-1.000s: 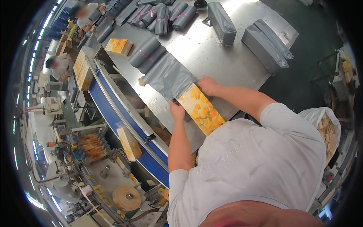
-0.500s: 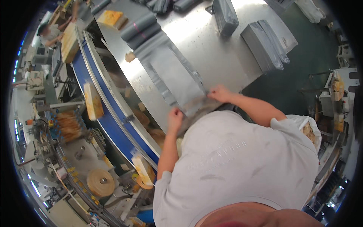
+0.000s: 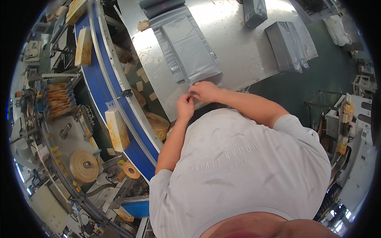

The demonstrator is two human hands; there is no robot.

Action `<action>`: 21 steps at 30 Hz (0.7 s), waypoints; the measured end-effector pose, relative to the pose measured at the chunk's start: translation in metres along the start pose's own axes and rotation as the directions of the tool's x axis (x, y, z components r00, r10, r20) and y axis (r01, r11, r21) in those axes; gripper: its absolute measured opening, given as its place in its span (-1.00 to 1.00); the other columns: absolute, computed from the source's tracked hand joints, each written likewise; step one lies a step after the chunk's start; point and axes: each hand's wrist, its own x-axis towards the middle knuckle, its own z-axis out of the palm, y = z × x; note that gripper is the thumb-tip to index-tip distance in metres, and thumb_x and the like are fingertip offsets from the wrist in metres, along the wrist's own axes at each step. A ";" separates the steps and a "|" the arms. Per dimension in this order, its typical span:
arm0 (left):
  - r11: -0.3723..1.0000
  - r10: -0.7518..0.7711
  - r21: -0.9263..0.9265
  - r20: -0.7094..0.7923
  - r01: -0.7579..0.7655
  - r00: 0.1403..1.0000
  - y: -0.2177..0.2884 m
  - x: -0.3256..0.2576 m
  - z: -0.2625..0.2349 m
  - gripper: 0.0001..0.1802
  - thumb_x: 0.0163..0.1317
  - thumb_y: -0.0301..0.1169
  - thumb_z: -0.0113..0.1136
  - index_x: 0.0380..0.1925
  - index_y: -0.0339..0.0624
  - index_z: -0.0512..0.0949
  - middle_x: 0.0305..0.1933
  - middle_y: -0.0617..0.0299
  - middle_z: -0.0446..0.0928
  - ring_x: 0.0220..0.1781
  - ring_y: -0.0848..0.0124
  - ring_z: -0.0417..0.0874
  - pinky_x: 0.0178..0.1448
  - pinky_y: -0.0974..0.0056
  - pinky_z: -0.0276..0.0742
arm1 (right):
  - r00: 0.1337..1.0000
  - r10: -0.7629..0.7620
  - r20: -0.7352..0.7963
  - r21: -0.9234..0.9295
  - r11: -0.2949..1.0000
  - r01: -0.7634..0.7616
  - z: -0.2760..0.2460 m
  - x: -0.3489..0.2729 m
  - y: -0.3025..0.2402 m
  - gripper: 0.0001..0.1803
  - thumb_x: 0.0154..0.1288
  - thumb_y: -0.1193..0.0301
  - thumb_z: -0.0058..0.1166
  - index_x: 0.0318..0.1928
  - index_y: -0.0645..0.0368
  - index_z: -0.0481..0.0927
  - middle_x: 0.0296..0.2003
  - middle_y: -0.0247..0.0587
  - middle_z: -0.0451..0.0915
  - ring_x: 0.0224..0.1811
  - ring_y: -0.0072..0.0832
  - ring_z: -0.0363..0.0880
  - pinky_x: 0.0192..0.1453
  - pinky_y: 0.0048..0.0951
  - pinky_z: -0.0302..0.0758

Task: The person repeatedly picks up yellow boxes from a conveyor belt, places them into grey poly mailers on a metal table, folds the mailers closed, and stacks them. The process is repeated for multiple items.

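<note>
A stack of flat grey plastic bags (image 3: 188, 43) lies on the metal table in front of me, a narrow folded strip along its left side. My right hand (image 3: 206, 91) reaches across to the stack's near left corner, fingers curled and touching the bag edge there. Close beside it, my left hand (image 3: 185, 106) is closed in a pinch just off that corner. The fingertips of both hands meet; whatever lies between them is too small or hidden to make out.
The metal table (image 3: 238, 59) carries rolled grey plastic (image 3: 158, 8) at the back and a grey-wrapped bundle (image 3: 282, 45) at right, with a grey upright pack (image 3: 254, 12) behind. Left of the table, a blue conveyor (image 3: 97, 83) carries yellow-and-white packs (image 3: 117, 129). Machinery stands farther left.
My hands have come together from either side of the stack's near edge, the right one moving left. The grey sheet near my body no longer shows there. Packs on the conveyor have shifted.
</note>
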 end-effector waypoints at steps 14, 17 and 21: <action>0.604 0.605 0.541 0.166 -0.585 0.779 0.054 0.007 -0.045 -0.61 0.10 -0.55 0.40 -0.03 -0.20 0.62 0.30 -0.02 0.53 0.38 0.09 0.54 0.49 -0.02 0.44 | 0.316 0.690 0.652 -0.648 0.723 -0.242 -0.080 -0.292 0.137 -0.71 0.23 0.36 0.28 -0.02 0.07 0.77 -0.09 0.01 0.76 0.02 0.00 0.75 0.11 -0.01 0.69; 0.238 0.742 0.531 0.440 -0.813 0.505 0.056 0.029 -0.055 -0.77 0.22 -0.50 0.24 -0.10 -0.17 0.63 0.54 0.00 0.36 0.65 0.12 0.27 0.66 -0.01 0.25 | 0.941 0.337 0.027 -0.437 0.851 -0.292 -0.103 -0.200 0.099 -0.50 0.20 0.48 0.22 0.20 0.09 0.58 0.12 -0.05 0.64 0.21 0.04 0.60 0.28 -0.01 0.59; -0.099 0.619 0.438 0.730 -0.893 0.289 0.076 0.069 -0.050 -0.82 0.31 -0.41 0.14 -0.17 -0.19 0.65 0.61 0.00 0.32 0.70 0.11 0.24 0.69 0.00 0.19 | 0.871 -0.484 0.082 -0.661 0.627 0.411 -0.134 -0.084 0.078 -0.37 0.19 0.42 0.21 0.34 0.01 0.55 0.33 -0.12 0.57 0.53 -0.14 0.39 0.64 -0.06 0.32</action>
